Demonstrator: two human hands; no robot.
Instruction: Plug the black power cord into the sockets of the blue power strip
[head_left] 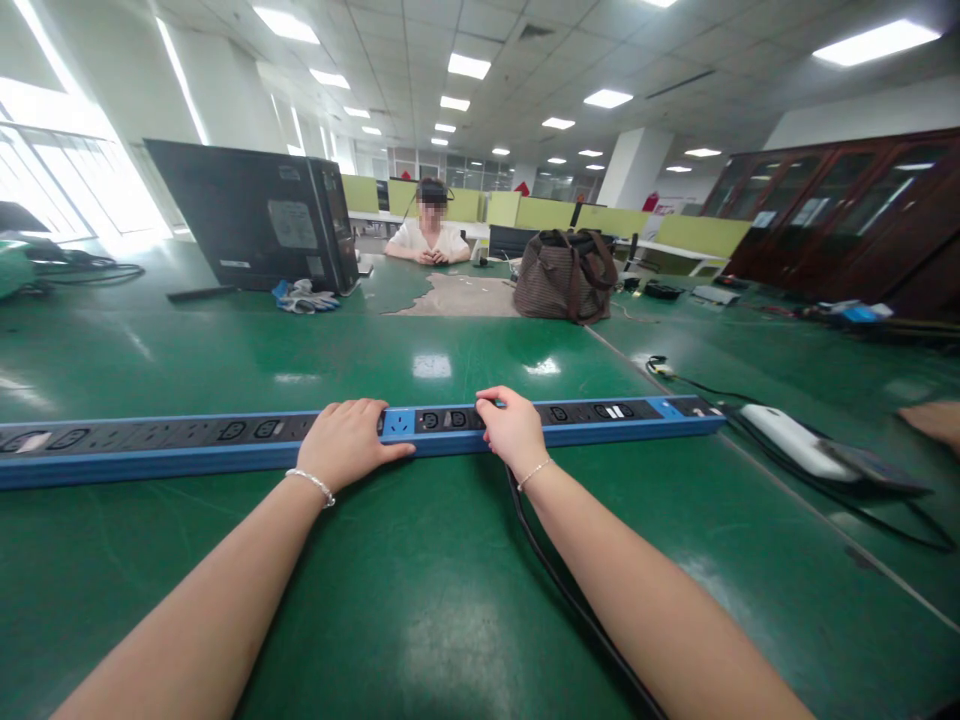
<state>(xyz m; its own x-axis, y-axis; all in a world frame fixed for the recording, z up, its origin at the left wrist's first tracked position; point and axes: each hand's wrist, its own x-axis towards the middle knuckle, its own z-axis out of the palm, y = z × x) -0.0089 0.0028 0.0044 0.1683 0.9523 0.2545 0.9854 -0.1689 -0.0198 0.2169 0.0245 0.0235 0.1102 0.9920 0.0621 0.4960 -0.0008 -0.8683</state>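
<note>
A long blue-and-black power strip (585,432) with rows of sockets lies across the green table. My left hand (346,440) grips it from above, fingers over the far edge and thumb along the near side, beside a blue socket section (399,422). Just right of there, my right hand (513,428) is closed in a pinch over the sockets. A black power cable (547,560) runs from beneath that hand toward the bottom of the view. Its plug end is mostly covered by my fingers, and I cannot tell whether it sits inside a socket.
A black computer case (259,215) stands at the back left with gloves (304,297) beside it. Behind the strip is a brown bag (562,278). To the right lie a white device (799,442) and cables. Another person (427,235) sits across the table; someone's hand (934,422) shows at the right edge.
</note>
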